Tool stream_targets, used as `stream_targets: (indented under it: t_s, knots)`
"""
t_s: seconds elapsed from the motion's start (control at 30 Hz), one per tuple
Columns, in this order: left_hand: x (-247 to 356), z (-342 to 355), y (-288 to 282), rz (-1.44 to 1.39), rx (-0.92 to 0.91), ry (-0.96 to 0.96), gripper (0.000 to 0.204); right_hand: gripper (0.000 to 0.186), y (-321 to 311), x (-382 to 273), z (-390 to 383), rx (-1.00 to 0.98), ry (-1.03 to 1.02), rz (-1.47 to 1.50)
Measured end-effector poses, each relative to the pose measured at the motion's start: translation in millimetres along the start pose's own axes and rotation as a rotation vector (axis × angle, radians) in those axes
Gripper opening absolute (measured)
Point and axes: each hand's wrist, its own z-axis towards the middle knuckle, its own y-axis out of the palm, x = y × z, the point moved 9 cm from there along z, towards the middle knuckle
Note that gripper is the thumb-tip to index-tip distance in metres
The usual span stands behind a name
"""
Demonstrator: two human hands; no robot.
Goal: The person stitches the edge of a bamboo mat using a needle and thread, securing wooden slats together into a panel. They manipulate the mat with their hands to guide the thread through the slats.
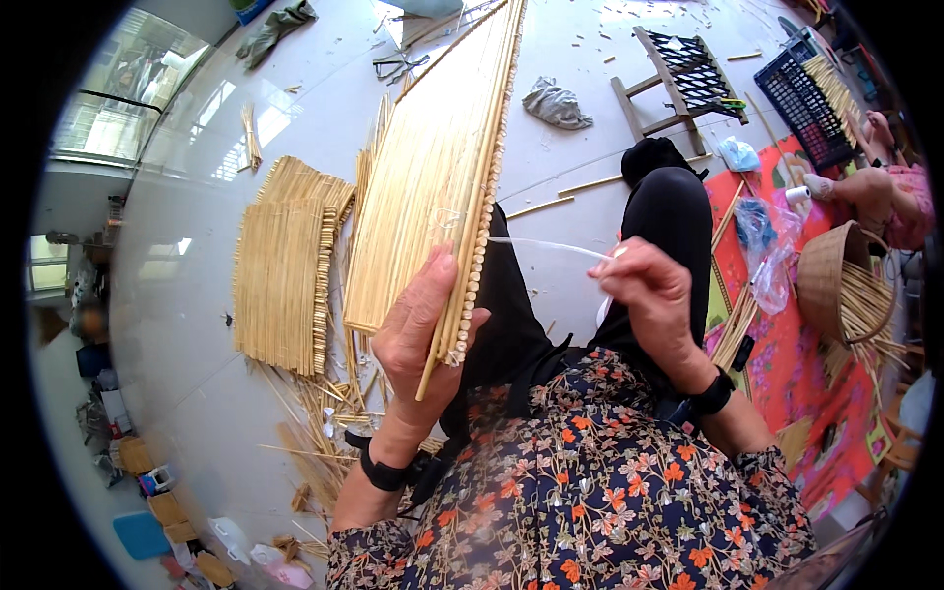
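Head view. Holding a tilted reed panel (418,206) over the left thigh (509,305); clamping its lower right edge between fingers and thumb of the left hand (418,315). Pinching a white strand (553,245) in the closed fingers of the right hand (651,295), to the panel's right; stretching it toward the panel's edge. Noting left of the panel: stacked reed mats (278,285) on the floor (182,305). Noting right of the panel: a crumpled grey cloth (558,104), a wooden stool (688,74) with black webbing, and, farther off, a wicker basket (821,280).
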Motion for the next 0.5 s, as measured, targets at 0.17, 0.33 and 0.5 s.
stream_targets:
  t_s: [0.17,0.33,0.5]
  knots:
    - [1.0,-8.7,0.6,0.047,0.041,0.015,0.057,0.005,18.8,-38.7,32.4,-0.041,-0.086,0.368]
    - [15.4,-13.2,12.5,0.148,-0.021,0.114,0.054,0.013,37.4,-5.2,43.5,-0.015,0.241,0.92]
    - [18.9,-16.9,18.5,0.162,-0.049,0.13,0.056,0.012,2.8,-0.6,52.4,0.139,0.15,0.558]
